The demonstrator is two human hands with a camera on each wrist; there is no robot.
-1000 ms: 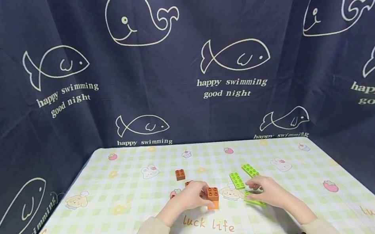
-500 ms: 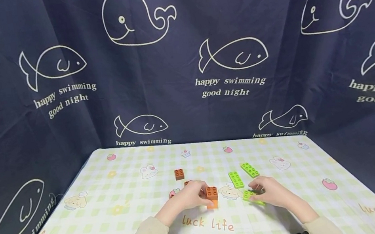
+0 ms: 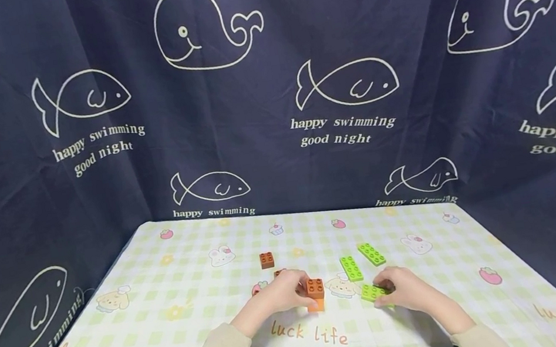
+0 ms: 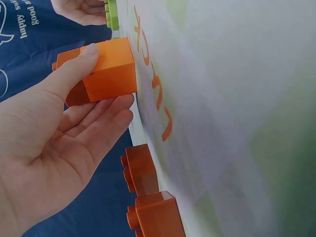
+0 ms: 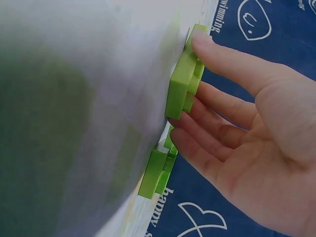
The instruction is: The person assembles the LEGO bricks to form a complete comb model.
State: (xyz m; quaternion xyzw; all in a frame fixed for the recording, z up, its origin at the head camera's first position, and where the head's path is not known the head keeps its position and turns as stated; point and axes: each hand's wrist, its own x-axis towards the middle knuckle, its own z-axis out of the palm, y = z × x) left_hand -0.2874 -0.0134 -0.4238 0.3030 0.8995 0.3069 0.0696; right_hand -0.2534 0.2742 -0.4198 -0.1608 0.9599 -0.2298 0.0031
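My left hand (image 3: 290, 290) grips a small stack: a brown toy brick (image 3: 315, 288) on top of an orange toy brick (image 4: 112, 69). In the left wrist view the thumb lies along the stack's side, fingers behind it. The stack stands on the tablecloth or just over it; I cannot tell which. To the right, my right hand (image 3: 406, 287) pinches the nearest flat lime-green toy brick (image 3: 372, 292) by its right part, which the fingers partly hide. The right wrist view shows the thumb on this brick's edge and fingertips across from it.
Two more lime-green bricks (image 3: 351, 268) lie beyond the right hand, studs up. A brown brick (image 3: 266, 260) sits behind the left hand; another brown brick (image 4: 159, 217) is mostly hidden by that hand in the head view. Dark blue whale-print curtains (image 3: 229, 133) enclose the checked table (image 3: 195, 304).
My right hand has drawn slightly back toward me, uncovering more of the near green brick and the far green one. The left hand and its stack stay in place.
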